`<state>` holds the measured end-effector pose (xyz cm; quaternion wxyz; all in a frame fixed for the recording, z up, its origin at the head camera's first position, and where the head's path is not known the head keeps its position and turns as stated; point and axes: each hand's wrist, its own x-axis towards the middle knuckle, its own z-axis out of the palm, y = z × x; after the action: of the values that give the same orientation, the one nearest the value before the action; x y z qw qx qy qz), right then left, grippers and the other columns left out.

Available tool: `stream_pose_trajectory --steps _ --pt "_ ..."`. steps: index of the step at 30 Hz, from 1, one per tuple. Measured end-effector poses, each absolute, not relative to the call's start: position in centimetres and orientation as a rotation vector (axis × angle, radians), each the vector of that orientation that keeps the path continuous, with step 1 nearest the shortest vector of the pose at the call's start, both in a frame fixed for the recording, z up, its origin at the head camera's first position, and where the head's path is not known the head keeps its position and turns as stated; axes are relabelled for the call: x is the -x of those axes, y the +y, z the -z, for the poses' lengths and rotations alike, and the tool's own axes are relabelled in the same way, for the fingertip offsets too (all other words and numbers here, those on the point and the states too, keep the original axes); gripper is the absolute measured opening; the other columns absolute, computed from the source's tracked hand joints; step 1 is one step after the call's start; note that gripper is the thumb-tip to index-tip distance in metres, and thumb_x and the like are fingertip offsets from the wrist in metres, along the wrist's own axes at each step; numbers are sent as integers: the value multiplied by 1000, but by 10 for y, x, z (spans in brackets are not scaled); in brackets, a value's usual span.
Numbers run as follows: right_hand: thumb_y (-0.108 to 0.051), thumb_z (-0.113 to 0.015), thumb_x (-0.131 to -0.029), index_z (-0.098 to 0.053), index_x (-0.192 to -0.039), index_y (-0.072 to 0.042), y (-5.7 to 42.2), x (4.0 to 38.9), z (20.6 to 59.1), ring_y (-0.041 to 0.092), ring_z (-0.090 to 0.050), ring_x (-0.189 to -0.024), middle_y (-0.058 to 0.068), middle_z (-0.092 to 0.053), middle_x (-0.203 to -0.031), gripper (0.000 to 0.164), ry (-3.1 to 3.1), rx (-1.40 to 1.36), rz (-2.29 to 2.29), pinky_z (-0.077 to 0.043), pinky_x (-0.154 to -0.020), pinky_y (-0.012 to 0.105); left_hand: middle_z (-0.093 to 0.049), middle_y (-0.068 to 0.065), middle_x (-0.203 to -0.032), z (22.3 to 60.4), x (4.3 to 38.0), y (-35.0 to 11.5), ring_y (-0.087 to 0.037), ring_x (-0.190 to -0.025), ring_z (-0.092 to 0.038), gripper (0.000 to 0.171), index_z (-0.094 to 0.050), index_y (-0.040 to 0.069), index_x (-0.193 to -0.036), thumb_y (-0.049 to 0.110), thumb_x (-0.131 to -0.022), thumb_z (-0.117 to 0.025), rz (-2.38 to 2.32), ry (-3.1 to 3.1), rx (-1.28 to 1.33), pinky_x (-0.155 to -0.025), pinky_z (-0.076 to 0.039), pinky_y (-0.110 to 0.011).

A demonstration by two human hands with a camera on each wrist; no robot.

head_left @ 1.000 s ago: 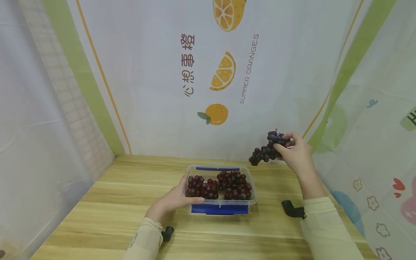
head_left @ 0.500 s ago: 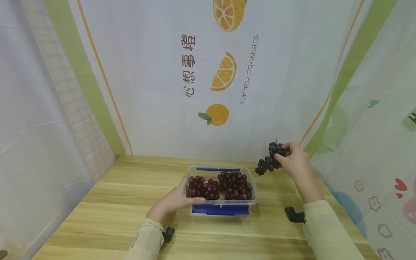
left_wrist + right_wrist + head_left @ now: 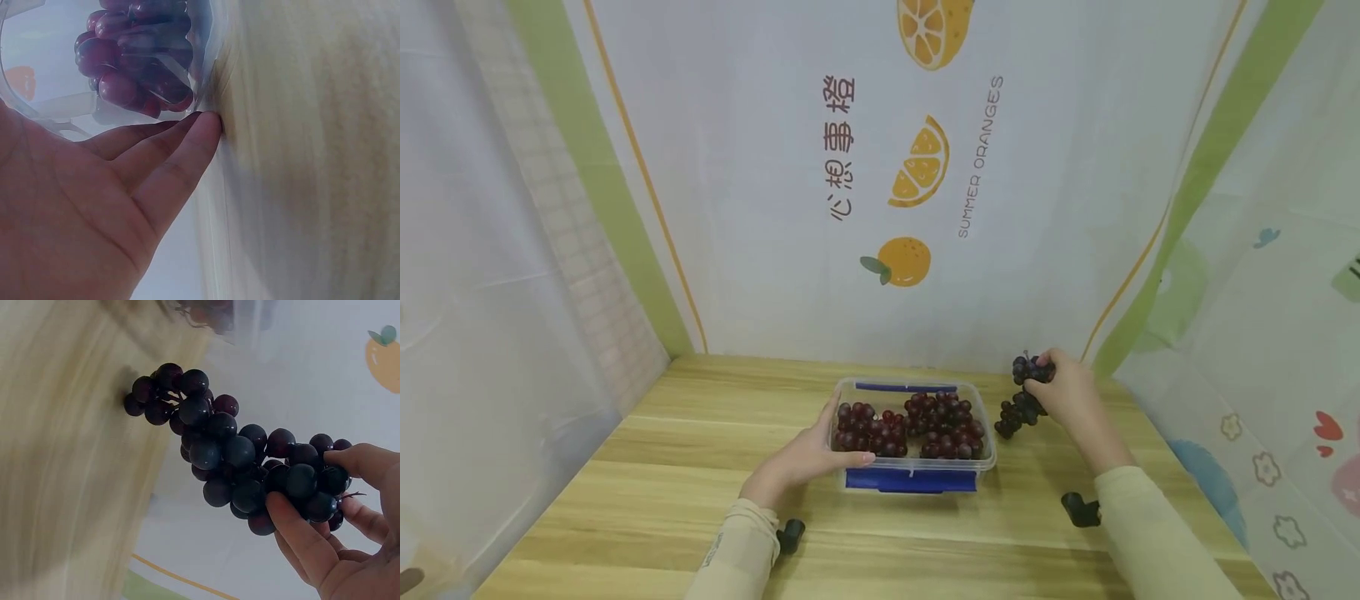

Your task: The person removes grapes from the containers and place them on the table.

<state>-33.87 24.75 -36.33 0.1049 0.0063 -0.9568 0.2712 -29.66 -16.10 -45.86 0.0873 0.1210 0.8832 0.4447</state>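
Observation:
In the head view a clear plastic container [image 3: 912,465] with blue clips stands on the table, holding dark red grapes [image 3: 943,421]. My left hand [image 3: 801,457] lies at its left side, thumb along the front rim. The left wrist view shows its fairly straight fingers [image 3: 181,165] touching the clear wall near the base. To the container's right, my right hand [image 3: 1067,396] grips a bunch of dark grapes [image 3: 219,450] near its stem end. The bunch hangs at a slant, its lower end close to the tabletop; whether it touches, I cannot tell.
The wooden table [image 3: 700,467] runs back to a white curtain [image 3: 760,250] printed with oranges. Patterned sheets [image 3: 1240,333] hang at the sides. Black camera mounts [image 3: 1081,509] stick out from both wrists.
My right hand has lowered the bunch of grapes from above the table's back edge down toward the tabletop right of the container. The left hand has stayed on the container.

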Motion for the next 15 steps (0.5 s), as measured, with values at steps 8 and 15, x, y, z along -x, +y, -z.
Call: stream_pose_trajectory --steps 8,15 --pt "-20 -72 -97 -59 -128 2 247 339 375 25 -59 -76 16 -64 -91 41 -2815 -36 -794 -50 -61 33 -18 -24 -177 462 296 -161 -60 -147 -44 133 11 39 -171 64 -82 -85 -1330 2629 -363 -119 -37 -76" --pt "-18 -74 -95 -59 -126 5 248 341 377 40 -68 -94 33 -71 -111 41 -2866 -66 -697 -59 -74 47 -16 -24 -177 458 296 -161 -61 -147 -42 131 12 44 -169 63 -83 -84 -1339 2620 -364 -119 -34 -78"
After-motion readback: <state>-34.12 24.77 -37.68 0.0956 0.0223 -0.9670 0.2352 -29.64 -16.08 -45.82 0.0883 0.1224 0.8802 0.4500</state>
